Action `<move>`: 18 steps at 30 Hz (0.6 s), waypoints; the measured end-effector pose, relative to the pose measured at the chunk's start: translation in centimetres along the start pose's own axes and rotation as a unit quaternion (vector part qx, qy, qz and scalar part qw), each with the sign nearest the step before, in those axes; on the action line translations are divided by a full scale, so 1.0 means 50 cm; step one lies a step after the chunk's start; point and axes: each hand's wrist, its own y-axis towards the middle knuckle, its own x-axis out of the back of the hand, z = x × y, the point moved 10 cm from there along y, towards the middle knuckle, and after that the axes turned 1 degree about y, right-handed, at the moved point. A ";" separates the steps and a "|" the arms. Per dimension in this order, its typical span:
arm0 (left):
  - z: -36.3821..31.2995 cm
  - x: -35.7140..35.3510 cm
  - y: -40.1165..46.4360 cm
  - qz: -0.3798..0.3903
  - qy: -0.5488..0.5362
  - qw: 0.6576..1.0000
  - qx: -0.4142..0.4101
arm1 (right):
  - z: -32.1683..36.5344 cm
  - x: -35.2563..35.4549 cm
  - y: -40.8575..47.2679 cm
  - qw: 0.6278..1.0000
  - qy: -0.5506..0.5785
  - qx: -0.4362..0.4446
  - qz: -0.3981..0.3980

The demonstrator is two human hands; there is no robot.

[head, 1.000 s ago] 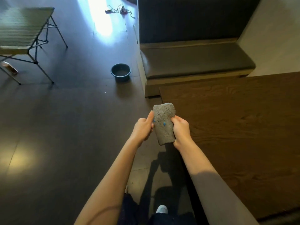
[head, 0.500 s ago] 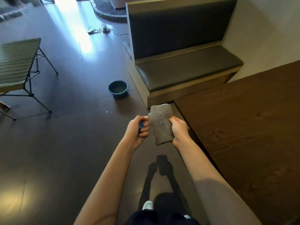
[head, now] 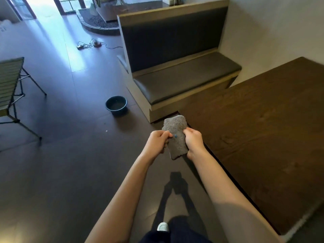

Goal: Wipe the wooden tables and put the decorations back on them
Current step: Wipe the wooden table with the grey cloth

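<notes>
A white shoe (head: 162, 226) shows at the bottom, on the dark shiny floor (head: 61, 172). Two bare arms reach out over the floor. Both hands hold a gray fuzzy cloth (head: 175, 135) up in the air, just beside the corner of the table (head: 254, 146). The left hand (head: 158, 142) has its fingers curled and pinches the cloth's left edge. The right hand (head: 193, 142) wraps its fingers round the right edge. The cloth is folded and has a tiny blue spot on it.

The table is dark brown wood (you can see the wavy grain) and sits on the right. Past it is a bench (head: 182, 81) with a dark seat and a tall back, against a pale wall (head: 280, 28). A round green bowl (head: 116, 105) sits on the floor left of the bench. A slatted chair (head: 10, 85) is at the far left. Farther back, some cords (head: 93, 44) lie on the floor, where bright light shines in.
</notes>
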 end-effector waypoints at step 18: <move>0.037 -0.361 -0.105 0.240 -0.167 0.949 0.120 | -0.081 0.363 -0.129 0.975 0.124 -0.046 -0.177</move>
